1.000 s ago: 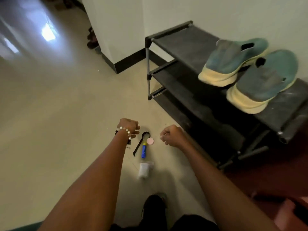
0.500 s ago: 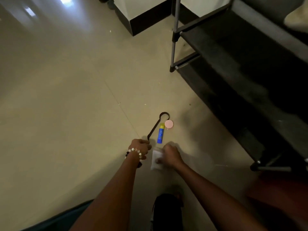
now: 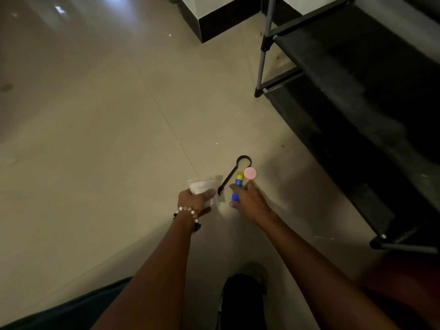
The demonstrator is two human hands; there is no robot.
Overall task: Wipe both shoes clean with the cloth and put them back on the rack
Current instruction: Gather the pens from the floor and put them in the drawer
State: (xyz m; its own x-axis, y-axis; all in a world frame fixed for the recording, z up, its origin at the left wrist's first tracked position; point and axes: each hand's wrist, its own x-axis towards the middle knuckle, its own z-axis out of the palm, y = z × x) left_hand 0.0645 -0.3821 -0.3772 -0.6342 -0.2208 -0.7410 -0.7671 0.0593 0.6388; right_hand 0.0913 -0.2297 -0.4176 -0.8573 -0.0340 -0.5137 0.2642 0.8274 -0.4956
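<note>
The person bends over a beige tiled floor with both arms stretched downward.

1. Left hand: the fingers and thumb are curled round a white cloth in a clear packet, holding it just above the floor. A beaded bracelet sits on this wrist.
2. Right hand: the fingers are loosely extended over the lower end of a blue and yellow tube lying on the floor. Whether they touch or pinch the tube cannot be told from this view.
3. Floor items: a black shoehorn with a ring end lies just left of the tube, between the 2 hands. A small pink round disc lies just beside the yellow end of the tube.
4. Shoe rack: a dark fabric-shelved rack on a grey tube frame stands at the right, near the floor items. The shelves in view carry nothing; the shoes are out of frame.
5. Background: a white wall corner with a black skirting stands behind the rack.
6. Lower edge: a dark shoe on the person's foot rests on the floor between the forearms.
</note>
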